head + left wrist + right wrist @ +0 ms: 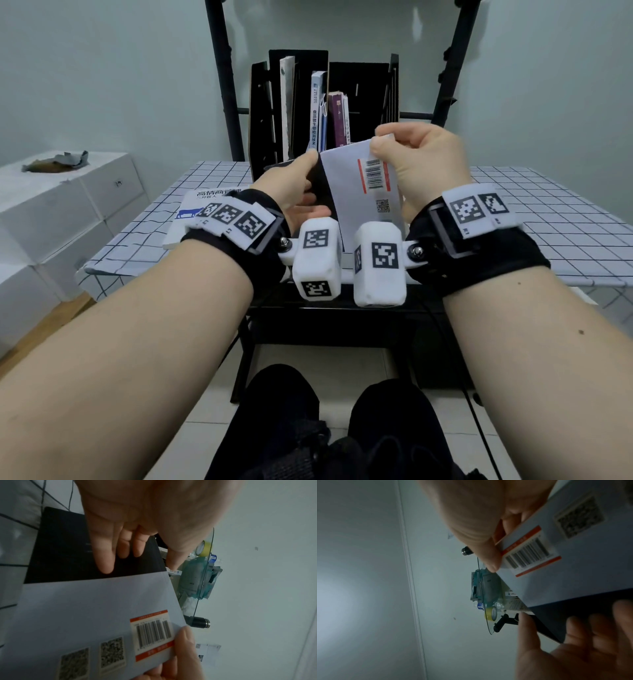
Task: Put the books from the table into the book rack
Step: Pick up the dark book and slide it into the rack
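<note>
A book [352, 185] with a pale back cover, a red-framed barcode and a black band stands upright in the air in front of the black book rack [298, 102]. My left hand [301, 185] holds its black side, fingers [104, 561] flat on the cover and the thumb behind the edge. My right hand [411, 157] pinches the upper corner by the barcode, thumb [489, 555] on the cover. The rack holds several upright books, among them a blue-white one [317, 109] and a purple one [337, 116]. A white book [195, 205] with a blue cow lies on the table under my left wrist.
The table [548, 222] carries a white cloth with a black grid. The rack stands at its back edge, between black frame posts [219, 68]. White boxes [51, 212] are stacked to the left. A glass wall shelf [202, 574] with clutter shows in the wrist views.
</note>
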